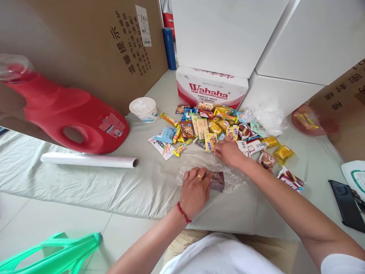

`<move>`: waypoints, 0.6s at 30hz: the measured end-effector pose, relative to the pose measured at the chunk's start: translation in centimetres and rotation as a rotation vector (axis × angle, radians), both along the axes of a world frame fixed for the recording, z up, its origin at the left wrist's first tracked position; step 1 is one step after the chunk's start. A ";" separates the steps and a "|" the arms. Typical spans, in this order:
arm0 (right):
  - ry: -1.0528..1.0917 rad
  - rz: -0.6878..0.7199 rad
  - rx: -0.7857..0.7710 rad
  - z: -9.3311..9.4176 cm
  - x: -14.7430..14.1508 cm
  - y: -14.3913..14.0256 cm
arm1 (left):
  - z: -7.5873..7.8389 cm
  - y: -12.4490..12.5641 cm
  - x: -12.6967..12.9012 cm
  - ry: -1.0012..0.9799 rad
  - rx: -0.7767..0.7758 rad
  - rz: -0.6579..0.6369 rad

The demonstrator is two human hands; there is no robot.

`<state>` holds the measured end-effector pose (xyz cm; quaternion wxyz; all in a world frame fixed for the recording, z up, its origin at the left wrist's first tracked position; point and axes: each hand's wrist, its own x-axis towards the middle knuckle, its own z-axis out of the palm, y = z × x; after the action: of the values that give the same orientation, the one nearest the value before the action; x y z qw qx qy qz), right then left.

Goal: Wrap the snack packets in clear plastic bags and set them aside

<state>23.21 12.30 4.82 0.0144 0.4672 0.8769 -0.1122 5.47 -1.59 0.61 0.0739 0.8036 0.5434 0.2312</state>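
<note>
My left hand (196, 186), with a ring and a red string bracelet, has its fingers curled over a small stack of dark brown snack packets (218, 180). The stack lies on a crumpled sheet of clear plastic film (234, 175). Beyond it, my right hand (228, 152) reaches to the near edge of the snack pile, fingers drawn together; what they pinch is hidden. Just left of those fingers is a yellow cookie packet (211, 142). Around it lie many small wrapped snacks, among them a brown cookie packet (186, 129) and a white-and-red packet (255, 146).
A white roll of film (89, 160) lies at left beside a big red detergent jug (76, 114). A paper bowl (143, 110) and a Wahaha carton (212, 87) stand behind. Clear plastic bags (269, 116), a red dish (306, 121) and a phone (346, 205) are right.
</note>
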 end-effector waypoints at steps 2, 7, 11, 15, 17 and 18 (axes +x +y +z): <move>0.080 0.093 0.010 1.1 0.6 -0.7 | 0.4 -0.1 0.2 0.040 -0.028 0.035; 0.074 0.243 0.043 3.6 1.7 -5.2 | 0.8 -0.3 0.6 0.118 -0.021 0.029; 0.122 0.432 0.052 2.8 1.9 -9.3 | 0.0 -0.5 0.6 0.098 -0.010 0.020; 0.178 0.479 0.020 0.1 1.4 -11.4 | -0.6 -0.4 -0.2 -0.071 -0.052 0.007; 0.185 0.462 0.010 -1.1 1.1 -11.7 | -0.6 -0.5 -1.1 -0.223 -0.136 -0.034; 0.166 0.453 0.008 -1.5 0.8 -11.8 | -0.5 -0.6 -1.7 -0.310 -0.196 -0.049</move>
<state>24.02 0.50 3.34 -0.0348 0.2479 0.9579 -0.1406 3.81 -2.19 0.13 0.2402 0.7605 0.5256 0.2962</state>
